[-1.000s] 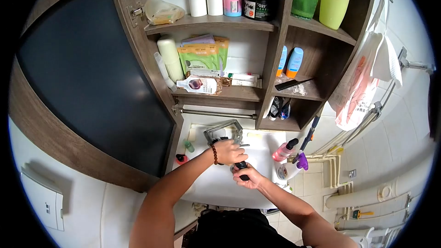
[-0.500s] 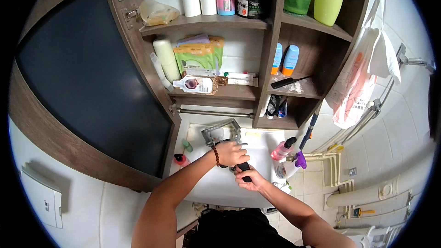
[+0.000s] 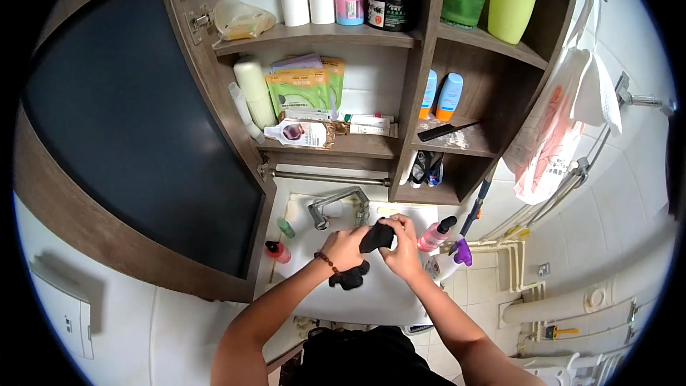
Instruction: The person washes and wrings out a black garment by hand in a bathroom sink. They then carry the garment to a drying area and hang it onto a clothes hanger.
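Note:
Over the white sink [image 3: 314, 300], both hands grip a bunched black cloth [image 3: 376, 236]; its exact kind is hard to make out. My left hand [image 3: 344, 249], with a brown bead bracelet on the wrist, is closed on its left side, and more black fabric [image 3: 349, 276] hangs below that hand. On the other side my right hand [image 3: 402, 249] pinches the upper right edge between thumb and fingers. The metal faucet [image 3: 341, 204] stands just behind the hands.
A pink pump bottle [image 3: 436, 234] and a purple-topped spray bottle [image 3: 462, 251] stand right of the sink, a red bottle [image 3: 278, 251] at its left. Above are wooden shelves [image 3: 314, 41] with toiletries. The open cabinet door [image 3: 143, 136] fills the left.
Both hands have risen slightly and the right hand has moved up and right. The black cloth is now spread between them, with part hanging below the left hand.

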The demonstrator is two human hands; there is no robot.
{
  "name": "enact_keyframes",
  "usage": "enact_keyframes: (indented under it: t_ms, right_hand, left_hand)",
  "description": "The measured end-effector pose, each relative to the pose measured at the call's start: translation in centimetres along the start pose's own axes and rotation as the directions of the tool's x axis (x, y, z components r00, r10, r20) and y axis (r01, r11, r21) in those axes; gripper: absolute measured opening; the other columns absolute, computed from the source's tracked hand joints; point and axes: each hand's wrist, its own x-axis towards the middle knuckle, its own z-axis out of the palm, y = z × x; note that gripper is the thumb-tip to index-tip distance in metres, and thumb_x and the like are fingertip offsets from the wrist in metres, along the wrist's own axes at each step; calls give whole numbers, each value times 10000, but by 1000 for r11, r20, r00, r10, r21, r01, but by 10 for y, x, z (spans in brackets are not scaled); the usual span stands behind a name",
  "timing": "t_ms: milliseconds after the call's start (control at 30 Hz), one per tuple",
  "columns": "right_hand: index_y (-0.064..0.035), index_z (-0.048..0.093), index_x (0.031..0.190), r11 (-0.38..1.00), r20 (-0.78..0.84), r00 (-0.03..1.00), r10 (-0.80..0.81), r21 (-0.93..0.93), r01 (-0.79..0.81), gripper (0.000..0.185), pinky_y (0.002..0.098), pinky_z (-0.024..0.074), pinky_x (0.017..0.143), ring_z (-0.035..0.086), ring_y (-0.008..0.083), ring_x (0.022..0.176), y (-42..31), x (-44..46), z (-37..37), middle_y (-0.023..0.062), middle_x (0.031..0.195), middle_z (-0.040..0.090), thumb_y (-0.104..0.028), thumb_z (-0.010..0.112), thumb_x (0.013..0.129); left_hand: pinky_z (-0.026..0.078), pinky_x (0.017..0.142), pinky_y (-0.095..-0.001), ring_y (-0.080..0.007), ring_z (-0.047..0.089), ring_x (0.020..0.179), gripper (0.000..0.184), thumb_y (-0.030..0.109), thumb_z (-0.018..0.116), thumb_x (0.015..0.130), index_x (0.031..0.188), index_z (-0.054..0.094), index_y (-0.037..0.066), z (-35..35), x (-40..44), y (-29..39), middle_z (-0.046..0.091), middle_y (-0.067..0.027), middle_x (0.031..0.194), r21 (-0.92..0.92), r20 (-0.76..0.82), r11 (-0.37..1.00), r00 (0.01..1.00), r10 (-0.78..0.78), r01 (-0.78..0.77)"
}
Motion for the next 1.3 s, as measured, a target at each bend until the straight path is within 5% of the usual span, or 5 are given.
enact_keyframes:
  t_ms: [200, 467, 633, 967, 1300]
  right_hand:
    - [-26, 455, 1447, 547, 597, 743, 303, 529, -649, 577, 356, 489, 990, 608, 221, 1154, 27, -58, 13, 130, 1281, 611, -239, 686, 964]
    - [15, 593, 1243, 456, 712, 641, 286, 488, -745, 380, 254, 491, 826, 585, 78, 926, 0, -72, -8, 3, 1023, 662, -240, 682, 976]
    - [-37, 588, 926, 681, 427, 783, 452, 401, -612, 220, 240, 425, 640, 497, 46, 725, -27, -58, -49, -39, 785, 564, -199, 735, 947]
    - [-36, 591, 966, 807, 61, 897, 437, 414, -421, 151, 244, 436, 780, 520, 63, 850, -89, -9, -106, -4, 911, 601, -157, 681, 965]
    - [-26, 553, 1094, 459, 183, 915, 359, 819, -344, 185, 247, 451, 871, 573, 94, 970, -115, 0, -161, 44, 1035, 632, -158, 628, 988]
  left_hand:
    - [535, 779, -365, -236, 692, 896, 426, 182, 850, 785, 1066, 607, -28, 7, -18, -9, 701, -89, 969, -642, -148, 759, 954, -261, 108]
    - [530, 855, -320, -183, 637, 996, 416, 46, 634, 932, 1320, 496, 102, -10, -24, 21, 618, -73, 1163, -977, 155, -196, 905, -397, 81]
    - [365, 1111, -365, -208, 496, 1281, 529, 12, 625, 944, 1423, 424, 113, 4, -41, 9, 538, -97, 1330, -995, 85, -89, 892, -445, 50]
    - [456, 974, -298, -141, 562, 1104, 481, -12, 682, 903, 1351, 527, 74, 28, -62, 6, 606, -63, 1161, -978, 209, -62, 909, -360, 200]
    - [450, 938, -268, -130, 569, 1094, 318, 109, 657, 970, 1264, 580, 12, 34, -95, 34, 614, -65, 1200, -893, 110, 379, 933, -342, 244]
